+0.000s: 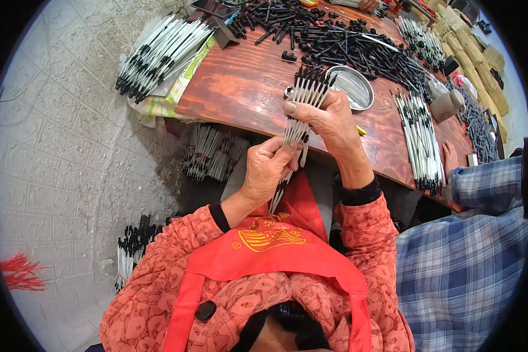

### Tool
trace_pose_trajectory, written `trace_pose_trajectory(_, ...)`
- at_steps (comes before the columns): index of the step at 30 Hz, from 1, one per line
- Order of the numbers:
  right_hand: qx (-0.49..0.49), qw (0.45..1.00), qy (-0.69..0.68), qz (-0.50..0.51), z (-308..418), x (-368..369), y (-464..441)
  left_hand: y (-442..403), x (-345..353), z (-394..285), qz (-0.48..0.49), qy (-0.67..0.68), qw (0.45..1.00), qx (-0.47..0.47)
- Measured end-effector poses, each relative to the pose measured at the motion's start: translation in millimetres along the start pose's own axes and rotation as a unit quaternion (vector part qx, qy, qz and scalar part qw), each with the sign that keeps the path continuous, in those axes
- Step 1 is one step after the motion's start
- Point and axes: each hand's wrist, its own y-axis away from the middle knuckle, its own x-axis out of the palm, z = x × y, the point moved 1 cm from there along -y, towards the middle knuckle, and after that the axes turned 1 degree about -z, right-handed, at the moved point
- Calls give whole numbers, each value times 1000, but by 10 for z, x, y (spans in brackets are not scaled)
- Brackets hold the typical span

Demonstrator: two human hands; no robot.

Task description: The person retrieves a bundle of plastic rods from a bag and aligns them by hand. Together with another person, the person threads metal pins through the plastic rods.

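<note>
A bundle of thin white rods with black ends (300, 129) is held upright in front of my body, over the table's near edge. My right hand (333, 120) grips it near the top, thumb across the front and fingers wrapped behind. Lower down, my left hand (268, 166) pinches the same bundle between thumb and fingers. The black tips fan out above my right thumb. Below my left hand, the rods' lower ends hang over the red apron (276, 246). Just behind my right hand lies a round metal tin (368, 100) on the table.
Many loose black parts (364, 50) are heaped across the wooden table (234, 82). More rod bundles lie at the left corner (164, 56), at the right (419, 138) and under the table (214, 152). A person in a plaid sleeve (487, 188) sits close on my right, beside a grey-beige cup (447, 106).
</note>
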Motion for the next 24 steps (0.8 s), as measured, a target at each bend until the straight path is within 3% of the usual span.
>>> trace_pose_trajectory(6, -3, 999, -35, 2, -45, 57, 93, -26, -108, 93, 19, -14, 1000, 14)
trace_pose_trajectory(11, -41, 997, 53, 25, -20, 8, 167, -24, -128, 117, 32, -65, 997, 17)
trace_pose_trajectory(16, -64, 997, 36, 27, -90, 12, 339, 114, -235, 60, 59, -124, 990, 15)
trace_pose_trajectory(17, -72, 996, 47, 19, -61, 15, 388, 176, -289, -17, 42, -206, 977, 34)
trace_pose_trajectory(21, -100, 986, 131, -1, 42, 87, 662, 277, -674, 7, -10, -119, 992, 29)
trace_pose_trajectory(24, -206, 967, 148, 12, -82, 274, 931, 388, -849, 79, -58, -120, 991, -7)
